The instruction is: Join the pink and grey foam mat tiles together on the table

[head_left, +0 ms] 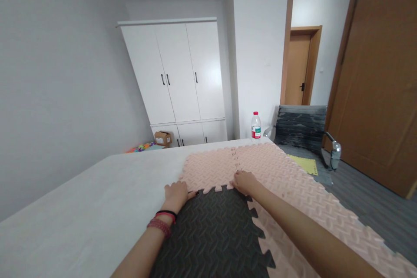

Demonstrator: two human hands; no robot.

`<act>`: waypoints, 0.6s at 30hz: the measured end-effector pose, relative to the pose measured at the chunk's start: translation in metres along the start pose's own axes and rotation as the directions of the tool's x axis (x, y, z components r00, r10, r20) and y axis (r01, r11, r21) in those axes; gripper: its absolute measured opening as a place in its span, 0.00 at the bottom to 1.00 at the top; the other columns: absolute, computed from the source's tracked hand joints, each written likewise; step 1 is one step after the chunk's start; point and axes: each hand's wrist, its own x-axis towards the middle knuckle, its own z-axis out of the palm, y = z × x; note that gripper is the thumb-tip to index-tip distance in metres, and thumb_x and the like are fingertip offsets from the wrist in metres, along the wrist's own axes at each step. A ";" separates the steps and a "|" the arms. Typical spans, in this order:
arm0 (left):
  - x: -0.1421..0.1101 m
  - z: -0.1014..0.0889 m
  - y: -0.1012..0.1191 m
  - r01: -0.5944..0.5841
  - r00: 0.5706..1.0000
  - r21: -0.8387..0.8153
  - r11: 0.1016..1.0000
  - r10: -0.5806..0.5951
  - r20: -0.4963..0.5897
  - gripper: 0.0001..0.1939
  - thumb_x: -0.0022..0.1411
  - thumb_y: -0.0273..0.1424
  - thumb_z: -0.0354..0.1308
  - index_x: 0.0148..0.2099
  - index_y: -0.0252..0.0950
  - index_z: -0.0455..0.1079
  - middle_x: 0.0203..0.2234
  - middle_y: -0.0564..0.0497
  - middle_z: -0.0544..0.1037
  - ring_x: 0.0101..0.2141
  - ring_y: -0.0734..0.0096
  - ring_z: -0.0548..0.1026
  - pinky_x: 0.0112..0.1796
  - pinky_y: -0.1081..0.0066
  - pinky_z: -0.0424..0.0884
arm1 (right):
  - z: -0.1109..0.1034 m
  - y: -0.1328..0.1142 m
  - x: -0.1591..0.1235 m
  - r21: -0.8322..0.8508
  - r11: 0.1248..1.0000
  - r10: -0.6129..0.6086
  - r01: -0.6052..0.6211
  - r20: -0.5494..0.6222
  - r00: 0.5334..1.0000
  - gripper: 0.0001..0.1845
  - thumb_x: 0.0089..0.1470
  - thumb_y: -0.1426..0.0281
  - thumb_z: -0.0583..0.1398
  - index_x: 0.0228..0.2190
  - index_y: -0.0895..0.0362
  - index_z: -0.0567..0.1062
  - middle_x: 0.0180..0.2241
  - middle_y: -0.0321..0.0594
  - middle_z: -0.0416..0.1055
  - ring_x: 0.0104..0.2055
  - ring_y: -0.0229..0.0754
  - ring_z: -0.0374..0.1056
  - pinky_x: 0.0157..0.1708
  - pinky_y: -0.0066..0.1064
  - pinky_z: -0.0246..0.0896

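Pink foam tiles (208, 167) look joined, black foam tile (215, 234) unjoined rightward; at its far corners, left hand (176, 196) fingers spread, right hand (246, 182) bunched, grip unclear.

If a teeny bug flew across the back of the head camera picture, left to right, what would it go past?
Cardboard box → plastic bottle with a red cap → office chair → big brown door

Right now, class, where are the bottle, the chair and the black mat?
Bottle (256, 127): head view, on its label.
Chair (300, 127): head view, on its backrest.
Black mat (213, 230): head view, on its ridged top.
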 end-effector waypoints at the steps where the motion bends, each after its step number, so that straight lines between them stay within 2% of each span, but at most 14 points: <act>1: 0.000 -0.003 0.002 0.002 1.000 0.003 1.000 -0.003 0.022 0.28 0.56 0.50 0.52 0.46 0.30 0.72 0.44 0.37 0.76 0.46 0.53 0.73 0.46 0.55 0.64 | -0.003 -0.005 0.003 -0.012 1.000 0.020 -0.019 0.013 1.000 0.27 0.59 0.56 0.47 0.43 0.63 0.74 0.46 0.56 0.71 0.49 0.54 0.66 0.45 0.45 0.62; 4: 0.002 -0.007 0.009 0.024 0.996 0.006 1.000 -0.024 0.083 0.32 0.57 0.54 0.46 0.43 0.31 0.74 0.43 0.38 0.77 0.45 0.54 0.74 0.44 0.57 0.66 | -0.007 -0.016 0.006 -0.044 0.997 0.063 -0.062 0.026 0.998 0.29 0.56 0.51 0.52 0.40 0.64 0.76 0.43 0.58 0.72 0.46 0.55 0.68 0.43 0.42 0.63; 7: 0.007 -0.005 0.020 0.091 0.989 0.018 0.996 -0.093 0.119 0.42 0.55 0.60 0.38 0.47 0.28 0.73 0.46 0.32 0.74 0.47 0.44 0.72 0.44 0.48 0.65 | -0.002 -0.021 0.003 -0.071 0.991 0.114 -0.113 -0.001 0.994 0.31 0.55 0.50 0.53 0.46 0.64 0.73 0.47 0.59 0.69 0.49 0.54 0.66 0.44 0.42 0.63; 10: 0.013 -0.003 0.031 0.149 0.975 0.044 0.988 -0.154 0.158 0.46 0.50 0.62 0.43 0.51 0.24 0.69 0.47 0.26 0.73 0.48 0.38 0.70 0.45 0.42 0.62 | 0.001 -0.024 0.003 -0.085 0.983 0.162 -0.161 0.004 0.987 0.33 0.55 0.49 0.52 0.49 0.63 0.71 0.49 0.60 0.67 0.50 0.53 0.65 0.43 0.41 0.63; 13: 0.019 -0.004 0.038 0.189 0.955 0.053 0.981 -0.196 0.222 0.45 0.48 0.61 0.47 0.49 0.23 0.71 0.44 0.25 0.74 0.45 0.38 0.72 0.43 0.43 0.64 | 0.002 -0.030 0.013 -0.092 0.979 0.186 -0.180 0.066 0.980 0.35 0.51 0.45 0.55 0.45 0.63 0.74 0.46 0.59 0.70 0.48 0.53 0.68 0.41 0.41 0.64; 18: 0.024 -0.005 0.040 0.249 0.925 0.057 0.967 -0.255 0.283 0.45 0.45 0.62 0.49 0.49 0.28 0.72 0.47 0.26 0.73 0.45 0.35 0.72 0.41 0.42 0.66 | 0.006 -0.055 0.031 -0.125 0.957 0.278 -0.262 0.124 0.953 0.45 0.46 0.39 0.54 0.43 0.70 0.75 0.40 0.66 0.72 0.43 0.61 0.69 0.37 0.49 0.63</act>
